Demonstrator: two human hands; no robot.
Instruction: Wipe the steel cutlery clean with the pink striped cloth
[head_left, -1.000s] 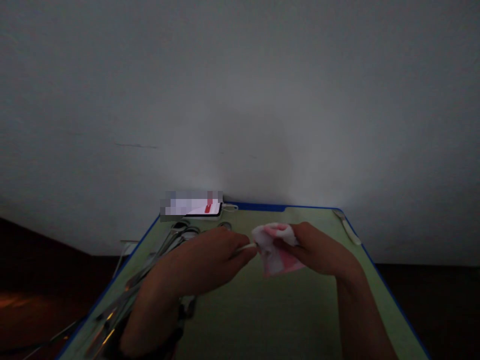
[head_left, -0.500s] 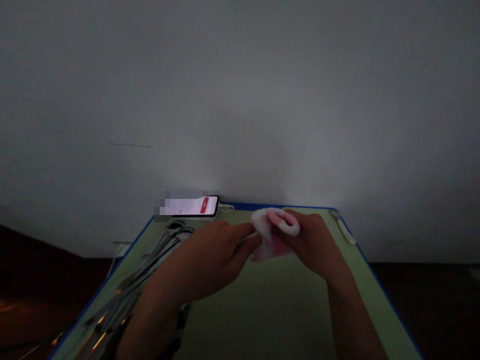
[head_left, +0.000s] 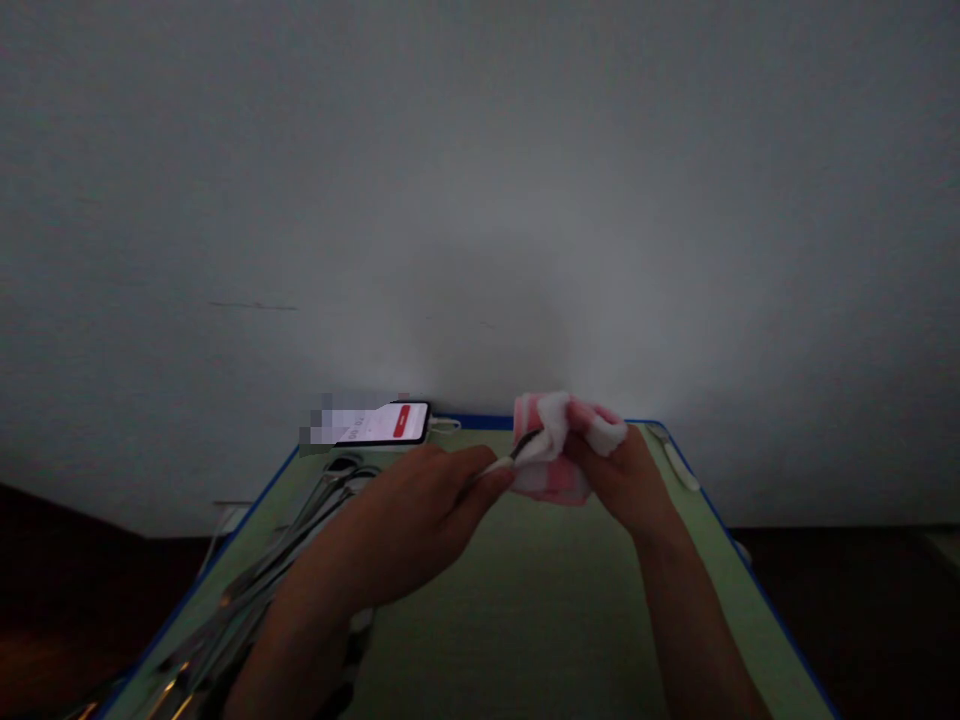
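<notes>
Between the thumb and fingers of my left hand (head_left: 424,515) is a spoon (head_left: 501,464), held by its pale, slim handle. Its dark, shiny head end runs into a pink-and-white cloth (head_left: 547,480), which covers part of it, so its full shape is hidden. My right hand (head_left: 626,485) is closed round the bunched cloth, whose folds stick up above the fingers. Both hands are raised over the far half of the green table (head_left: 510,620).
Metal cutlery (head_left: 262,580) lies in a long pile on the table's left side, partly behind my left forearm. A lit phone (head_left: 382,424) with a white cable (head_left: 446,425) rests at the back left. A white-handled spoon (head_left: 679,465) lies at the back right. Beyond stands a grey wall (head_left: 480,200).
The cloth has opened out and shifted slightly up and right in my right hand. A dark metal part of the spoon now shows beside it. The view has tipped up a little.
</notes>
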